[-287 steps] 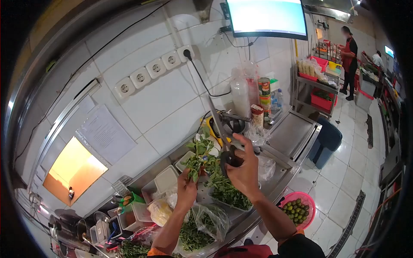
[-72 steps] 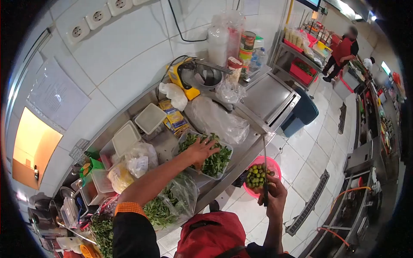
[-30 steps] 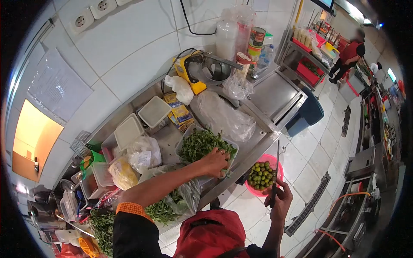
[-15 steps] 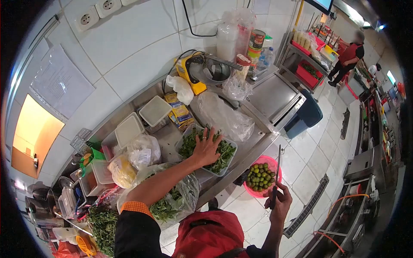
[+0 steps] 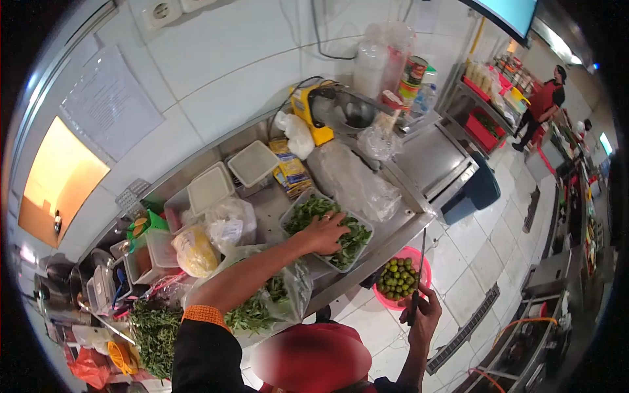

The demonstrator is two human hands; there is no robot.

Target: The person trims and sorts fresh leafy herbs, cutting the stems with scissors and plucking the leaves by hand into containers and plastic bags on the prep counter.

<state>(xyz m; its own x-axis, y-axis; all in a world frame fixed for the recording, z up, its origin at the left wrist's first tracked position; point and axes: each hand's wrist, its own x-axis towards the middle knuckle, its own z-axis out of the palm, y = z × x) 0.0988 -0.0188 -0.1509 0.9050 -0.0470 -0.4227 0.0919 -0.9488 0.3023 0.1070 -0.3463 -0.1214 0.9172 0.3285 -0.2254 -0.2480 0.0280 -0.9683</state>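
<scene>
A clear plastic container [image 5: 371, 230] full of green leaves [image 5: 356, 241] stands on the steel counter. My left hand [image 5: 325, 234] lies on those leaves with its fingers apart, palm down. Off the counter's front edge, my right hand [image 5: 424, 312] is closed round the black handle of a long-bladed tool [image 5: 422, 262], either a knife or closed scissors, its blade pointing up and away from me. Below that blade a pink basin [image 5: 426, 262] of green round fruits [image 5: 397, 278] sits on the floor. An open plastic bag [image 5: 298, 288] of leafy stems lies beside my left forearm.
Lidded boxes [image 5: 253, 164], yellow packets [image 5: 291, 171], a clear plastic bag [image 5: 357, 183] and a yellow device [image 5: 310, 114] stand behind the container. Bunched greens [image 5: 154, 334] and tubs are at the left. A dark blue bin [image 5: 472, 191] stands right of the counter. A person [image 5: 544, 108] stands far off.
My left hand has shifted over the leaves, its fingers now curving downward. The right hand still holds the tool over the basin. Earlier, both hands were raised, with a sprig and scissors.
</scene>
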